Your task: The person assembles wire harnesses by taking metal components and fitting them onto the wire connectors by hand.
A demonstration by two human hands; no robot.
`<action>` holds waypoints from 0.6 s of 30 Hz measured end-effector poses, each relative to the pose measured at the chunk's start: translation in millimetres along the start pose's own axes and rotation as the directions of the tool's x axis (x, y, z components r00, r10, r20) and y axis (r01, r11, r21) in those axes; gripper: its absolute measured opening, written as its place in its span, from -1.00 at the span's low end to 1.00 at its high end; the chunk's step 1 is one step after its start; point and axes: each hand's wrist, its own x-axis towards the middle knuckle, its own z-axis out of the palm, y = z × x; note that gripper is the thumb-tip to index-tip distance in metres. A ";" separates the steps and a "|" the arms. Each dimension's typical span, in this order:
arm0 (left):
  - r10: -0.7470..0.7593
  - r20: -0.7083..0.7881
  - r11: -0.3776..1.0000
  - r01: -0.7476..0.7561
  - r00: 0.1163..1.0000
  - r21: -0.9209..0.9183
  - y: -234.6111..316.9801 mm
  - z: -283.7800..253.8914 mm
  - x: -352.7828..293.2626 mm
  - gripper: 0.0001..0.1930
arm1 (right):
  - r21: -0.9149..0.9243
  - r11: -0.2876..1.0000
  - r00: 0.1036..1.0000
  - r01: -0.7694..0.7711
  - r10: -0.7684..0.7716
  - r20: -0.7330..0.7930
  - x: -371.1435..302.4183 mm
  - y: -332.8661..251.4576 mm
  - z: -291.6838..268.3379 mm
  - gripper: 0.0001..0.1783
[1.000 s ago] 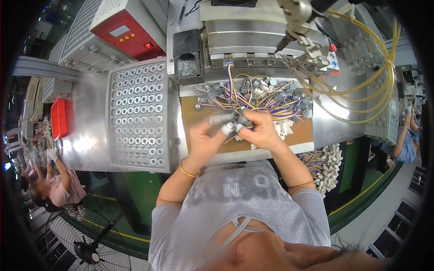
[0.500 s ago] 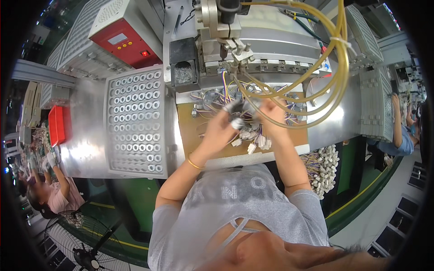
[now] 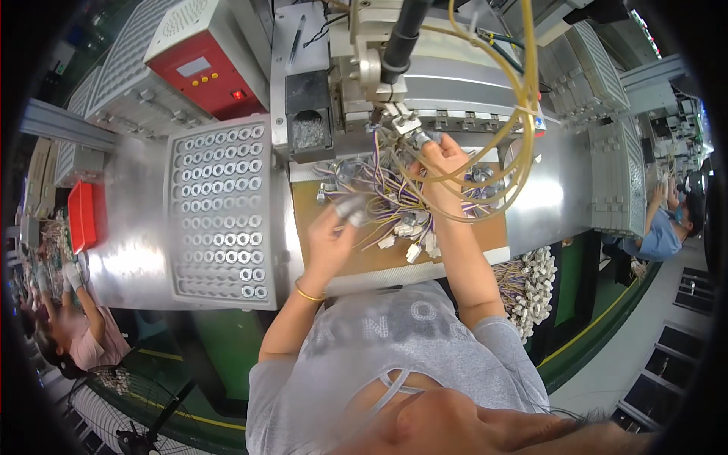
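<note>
Left hand (image 3: pixel 332 233), right hand (image 3: pixel 445 164) apart, grips unclear; wire bundle (image 3: pixel 396 199), long axis bodyward, white connectors (image 3: pixel 413 252) at near end

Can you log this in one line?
left hand: blurred, near wire harnesses; right hand: near machine rail; parts tray: left of hands

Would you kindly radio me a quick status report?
Left hand blurred, near wire pile. Right hand near metal fixtures. Yellow tubes cross in front of that hand.

Red bin (image 3: pixel 87 216): on the counter (image 3: pixel 136 262) to your left
Black fan (image 3: pixel 133 440): near left, wire-caged
Pen (image 3: pixel 297 39): lying far ahead of you
Pink-shirted co-worker (image 3: pixel 95 345): to your left
Blue-shirted co-worker (image 3: pixel 661 238): to your right
</note>
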 end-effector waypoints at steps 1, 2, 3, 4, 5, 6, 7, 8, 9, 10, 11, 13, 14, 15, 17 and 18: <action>0.001 -0.056 1.000 -0.002 0.998 -0.016 -16.5 -5.9 -3.6 -0.74 | -0.043 0.999 1.000 0.011 -0.011 -0.001 1.0 -2.2 -0.6 -0.89; -0.004 -0.112 1.000 0.001 0.994 -0.028 -22.5 -12.7 -6.8 -0.75 | -0.085 0.996 1.000 0.016 -0.016 0.000 -0.9 -3.4 0.7 -0.89; -0.064 -0.119 0.996 0.057 0.991 -0.063 -25.3 -18.7 -10.6 -0.76 | -0.091 0.995 0.999 0.046 -0.044 0.019 -3.1 -7.8 3.1 -0.88; -0.083 -0.121 0.995 0.076 0.989 -0.065 -27.2 -20.3 -15.9 -0.76 | -0.099 0.995 0.999 0.029 -0.027 0.023 -6.7 -8.7 6.6 -0.88; -0.118 -0.153 0.990 0.103 0.981 -0.101 -29.0 -22.0 -16.7 -0.77 | 0.016 1.000 1.000 0.005 -0.004 -0.028 -7.2 -9.9 11.8 -0.88; -0.152 -0.182 0.982 0.128 0.971 -0.138 -30.4 -23.1 -17.7 -0.79 | 0.131 0.991 0.997 -0.013 0.023 -0.077 -7.5 -8.5 16.5 -0.88; -0.160 -0.182 0.981 0.135 0.970 -0.139 -31.0 -22.9 -18.5 -0.79 | 0.223 0.974 0.998 -0.038 0.047 -0.034 -7.1 -3.6 20.7 -0.86; -0.082 -0.140 0.997 0.080 0.987 -0.023 -29.4 -21.2 -19.5 -0.77 | 0.222 0.974 0.998 -0.044 0.054 -0.038 -3.8 0.0 26.6 -0.86; -0.007 -0.087 0.996 0.015 0.996 0.090 -26.8 -18.8 -19.9 -0.75 | 0.275 0.961 0.996 0.007 0.019 -0.092 1.8 3.5 32.5 -0.83; 0.064 -0.024 0.979 -0.058 0.998 0.197 -23.6 -16.6 -19.7 -0.72 | 0.325 0.944 0.989 0.062 -0.014 -0.150 4.4 5.3 34.6 -0.81; 0.104 0.042 0.942 -0.112 0.994 0.317 -18.4 -17.4 -19.7 -0.71 | 0.304 0.951 0.993 0.056 -0.020 -0.120 4.3 5.8 32.8 -0.77; 0.240 0.036 0.861 -0.230 0.970 0.453 -20.7 -14.5 -22.9 -0.72 | 0.000 1.000 1.000 0.027 -0.027 0.012 5.6 -6.5 14.6 -0.78; 0.382 0.068 0.744 -0.350 0.922 0.569 -22.4 -11.8 -20.5 -0.73 | -0.304 0.952 0.992 0.048 -0.010 0.126 5.9 -14.6 5.7 -0.78; 0.439 0.091 0.664 -0.391 0.894 0.637 -21.8 -8.0 -16.5 -0.77 | -0.474 0.856 0.976 0.207 -0.151 0.154 0.5 -24.5 2.8 -0.82; 0.394 0.159 0.622 -0.390 0.905 0.679 -33.9 -8.0 -20.4 -0.78 | -0.566 0.739 0.931 0.365 -0.294 0.215 -9.2 -14.9 -25.3 -0.86; 0.344 0.230 0.582 -0.399 0.910 0.709 -35.3 -8.1 -20.6 -0.78 | -0.643 0.584 0.862 0.496 -0.422 0.282 -17.0 -14.8 -31.4 -0.89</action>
